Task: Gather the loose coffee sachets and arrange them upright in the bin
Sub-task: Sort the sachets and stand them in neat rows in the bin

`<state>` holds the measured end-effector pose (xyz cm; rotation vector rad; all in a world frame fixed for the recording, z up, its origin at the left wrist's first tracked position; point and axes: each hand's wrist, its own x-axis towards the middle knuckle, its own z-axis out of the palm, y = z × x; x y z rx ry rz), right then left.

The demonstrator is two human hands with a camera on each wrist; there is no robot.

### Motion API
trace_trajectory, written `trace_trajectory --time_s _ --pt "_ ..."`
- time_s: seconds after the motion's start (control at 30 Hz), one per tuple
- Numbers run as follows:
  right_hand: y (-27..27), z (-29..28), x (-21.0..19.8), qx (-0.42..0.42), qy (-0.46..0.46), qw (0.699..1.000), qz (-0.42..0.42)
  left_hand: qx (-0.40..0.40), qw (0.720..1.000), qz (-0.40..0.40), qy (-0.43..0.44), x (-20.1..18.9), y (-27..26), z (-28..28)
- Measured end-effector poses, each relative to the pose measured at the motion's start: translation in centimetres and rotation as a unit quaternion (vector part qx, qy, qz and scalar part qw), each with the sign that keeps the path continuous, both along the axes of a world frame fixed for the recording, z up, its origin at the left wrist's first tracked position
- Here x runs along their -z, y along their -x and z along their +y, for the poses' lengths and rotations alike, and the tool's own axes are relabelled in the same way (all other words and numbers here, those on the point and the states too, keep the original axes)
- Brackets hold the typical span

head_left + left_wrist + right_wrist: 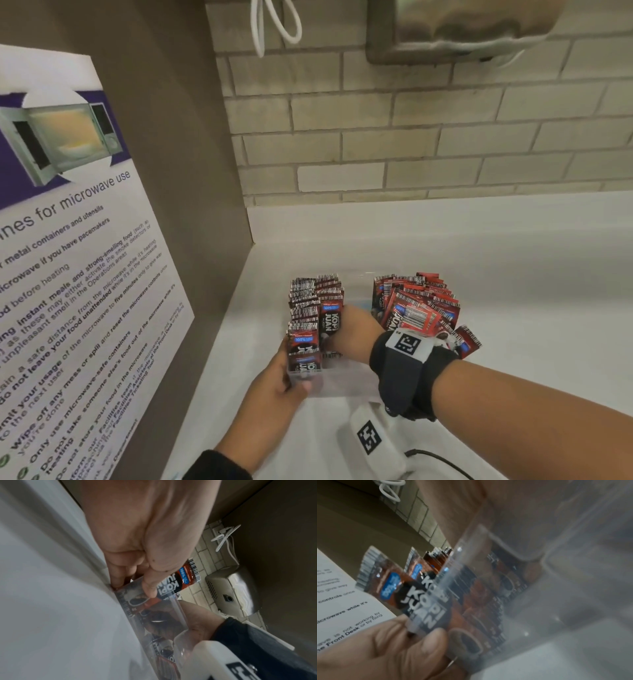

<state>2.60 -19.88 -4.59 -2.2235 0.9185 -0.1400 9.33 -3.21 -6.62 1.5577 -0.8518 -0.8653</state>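
The right forearm crosses the lower right of the head view with a black strap and a white marker block on the wrist. The right hand point(356, 329) reaches down into the clear plastic bin point(342, 383), between the two groups of sachets. Its fingers are hidden inside the bin, so whether they grip anything cannot be told.

The left hand point(277, 387) grips the near left corner of the bin. In the left wrist view the thumb point(150, 588) presses on the clear wall and the fingers point(118, 577) curl round the corner at the bench point(513, 274).

Inside the bin, on the left side, dark red "KOPI JUAN" coffee sachets point(313, 315) stand upright in tight rows, their barcode ends up. On the right side of the bin, a looser heap of sachets point(421, 305) leans at mixed angles, fanning out over the right rim. One sachet point(467, 341) sticks out just beyond the right wrist.

Left of the bin, a side panel carries a microwave-use poster point(68, 257). Behind the bin rises a tiled wall point(411, 137), with a metal dispenser point(462, 31) and a white cable loop point(274, 27) high above.
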Motion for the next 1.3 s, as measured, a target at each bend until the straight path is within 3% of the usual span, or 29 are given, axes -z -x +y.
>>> trace_trajectory --time_s 0.3,0.53,0.7,0.93,1.1,1.23,1.3 --pt "-2.2 -1.0 3.1 0.032 0.025 0.999 -0.01 -0.001 1.0 -0.002 0.0 0.5 -0.4 0.0" --pt "-1.2 -0.6 1.2 -0.021 0.043 0.997 0.063 0.008 0.999 0.025 0.02 -0.1 -0.1 -0.2" --pt "-0.3 0.0 -0.7 -0.056 0.043 0.995 0.066 0.018 1.0 -0.007 -0.006 -0.5 -0.3 0.6" --pt "1.0 1.0 -2.6 -0.079 0.03 0.993 0.083 -0.035 0.999 0.013 -0.035 -1.7 -0.6 0.9" --pt "2.5 1.5 -5.3 -0.077 0.035 0.989 0.12 -0.105 0.994 -0.01 0.024 -3.6 -1.1 1.1" --pt "4.8 0.2 -8.1 -0.054 0.057 0.994 0.07 -0.206 0.966 -0.093 0.123 -6.4 -1.1 1.5" --pt "6.7 -0.8 -9.4 -0.02 0.074 0.997 0.004 -0.23 0.948 -0.144 0.166 -8.4 -0.3 1.6"
